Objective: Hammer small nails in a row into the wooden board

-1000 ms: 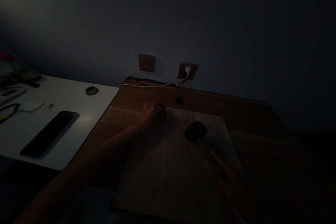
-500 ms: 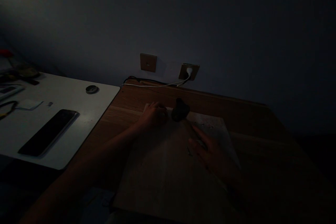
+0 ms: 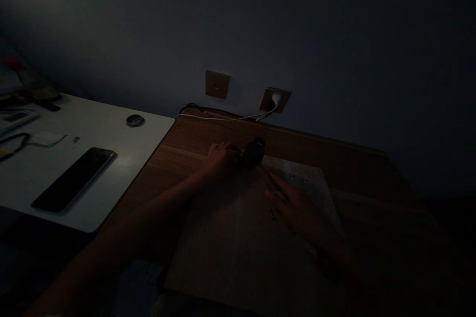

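In dim light, a hammer with a dark head and wooden handle is held in my right hand, the fingers wrapped round the handle. My left hand rests at the far left part of a wooden board, its fingers curled together. Right beside those fingers is the hammer head; whether it touches anything there cannot be seen. What the left fingers pinch, if anything, is hidden in shadow. A small metal piece like a nail or screw lies on the board near my right hand.
The board lies on a brown wooden table. To the left, a white table bears a phone, a small round tin and several dim items. A white plug with its cable sits in a wall socket.
The hammer head has turned and come closer to my left fingers. The whole view has shifted slightly, so the tables and sockets appear a little further right.
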Tool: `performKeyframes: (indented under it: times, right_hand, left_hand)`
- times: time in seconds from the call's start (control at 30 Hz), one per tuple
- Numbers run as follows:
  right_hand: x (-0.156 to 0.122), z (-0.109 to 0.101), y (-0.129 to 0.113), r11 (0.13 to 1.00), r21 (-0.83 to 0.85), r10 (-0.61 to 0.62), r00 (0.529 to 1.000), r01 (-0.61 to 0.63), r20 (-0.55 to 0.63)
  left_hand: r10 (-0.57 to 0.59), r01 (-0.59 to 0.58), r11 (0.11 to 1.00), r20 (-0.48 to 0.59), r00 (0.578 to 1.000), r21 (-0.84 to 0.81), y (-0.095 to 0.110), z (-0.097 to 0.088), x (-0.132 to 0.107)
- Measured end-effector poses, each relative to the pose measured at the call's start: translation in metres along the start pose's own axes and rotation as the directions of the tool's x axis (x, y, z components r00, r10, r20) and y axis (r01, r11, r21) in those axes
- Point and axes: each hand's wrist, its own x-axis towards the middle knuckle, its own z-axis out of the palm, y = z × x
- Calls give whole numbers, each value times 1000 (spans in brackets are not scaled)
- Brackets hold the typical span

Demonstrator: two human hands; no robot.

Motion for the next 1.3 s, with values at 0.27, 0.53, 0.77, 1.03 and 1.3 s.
performKeyframes:
  times: [0.27, 0.53, 0.77, 1.03, 1.3]
  right_hand:
    - [-1, 2, 4, 1000, -2, -13, 1000, 13, -6]
    - [-3, 3, 1, 1000, 15, -21, 1000, 21, -6]
    - [-19, -4, 20, 988, 78, -123, 986, 132, -116]
    - [-65, -8, 88, 996, 60, 76, 983, -67, -168]
    - [-70, 5, 100, 994, 89, 75, 974, -57, -214]
  left_hand:
    - [-6, 6, 1000, 20, 1000, -4, -1, -2, 0]
    - [0, 0, 1000, -3, 1000, -29, -2, 1, 1]
    - [-39, 28, 996, -131, 991, -88, 9, -19, -14]
    - [714, -743, 656, 212, 667, 131, 89, -6, -51]
    - [743, -785, 590, 253, 620, 191, 117, 26, -53]
